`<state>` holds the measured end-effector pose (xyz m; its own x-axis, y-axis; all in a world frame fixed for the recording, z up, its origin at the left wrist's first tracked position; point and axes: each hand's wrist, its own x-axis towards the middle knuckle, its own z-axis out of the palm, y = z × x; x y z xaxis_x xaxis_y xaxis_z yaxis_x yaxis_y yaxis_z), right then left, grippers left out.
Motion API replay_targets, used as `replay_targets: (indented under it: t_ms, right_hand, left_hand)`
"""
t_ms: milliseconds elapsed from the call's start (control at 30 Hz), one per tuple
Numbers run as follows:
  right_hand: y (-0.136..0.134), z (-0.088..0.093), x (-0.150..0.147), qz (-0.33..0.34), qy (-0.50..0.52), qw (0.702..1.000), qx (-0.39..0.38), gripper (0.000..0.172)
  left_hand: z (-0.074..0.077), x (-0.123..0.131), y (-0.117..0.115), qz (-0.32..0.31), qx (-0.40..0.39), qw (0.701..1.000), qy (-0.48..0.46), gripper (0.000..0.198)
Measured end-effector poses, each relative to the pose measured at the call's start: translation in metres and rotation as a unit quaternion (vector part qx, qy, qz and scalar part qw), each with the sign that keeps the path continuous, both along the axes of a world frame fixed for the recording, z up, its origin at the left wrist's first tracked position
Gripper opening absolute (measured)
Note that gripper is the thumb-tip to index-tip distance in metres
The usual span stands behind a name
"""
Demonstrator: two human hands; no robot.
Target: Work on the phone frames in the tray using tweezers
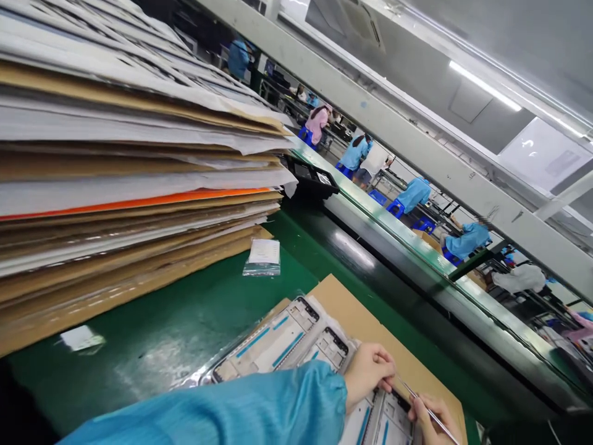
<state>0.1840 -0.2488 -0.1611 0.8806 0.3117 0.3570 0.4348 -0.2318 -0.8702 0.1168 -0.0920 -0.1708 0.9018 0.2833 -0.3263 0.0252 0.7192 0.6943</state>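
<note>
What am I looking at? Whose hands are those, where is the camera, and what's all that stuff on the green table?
There's no machine here: these are a person's two bare hands, and the camera sits on their head, looking down. The left hand, in a blue sleeve, rests on flat white frames with blue strips, lying on a cardboard sheet. The right hand pinches a thin metal tool. On the green table there's also a tall stack of cardboard and paper and a small plastic bag. Far behind, other people in blue coats work at benches.
</note>
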Motion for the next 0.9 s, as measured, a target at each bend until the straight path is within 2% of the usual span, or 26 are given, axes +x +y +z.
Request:
replay_targets:
  t_ms: [133, 333, 633, 767, 900]
  right_hand:
    - [-0.014, 0.004, 0.004, 0.022, 0.05, 0.997, -0.047, 0.031]
    - [-0.018, 0.01, 0.002, 0.061, 0.043, 0.99, -0.117, 0.033]
    - [-0.017, 0.018, -0.005, 0.068, 0.071, 0.985, -0.14, 0.034]
    - [-0.016, 0.02, -0.005, 0.079, 0.076, 0.985, -0.133, 0.034]
    - [-0.016, 0.016, -0.001, 0.078, 0.082, 0.986, -0.124, 0.033]
  left_hand:
    - [0.003, -0.003, 0.002, -0.002, 0.009, 1.0, 0.007, 0.019]
    - [0.007, -0.005, 0.004, -0.01, 0.006, 1.0, 0.012, 0.02]
    - [-0.005, -0.002, -0.001, -0.019, 0.036, 0.999, -0.022, 0.026]
    - [-0.002, -0.001, 0.0, -0.014, 0.039, 0.999, -0.016, 0.028]
    - [0.003, -0.001, 0.003, -0.036, 0.06, 0.998, -0.003, 0.033]
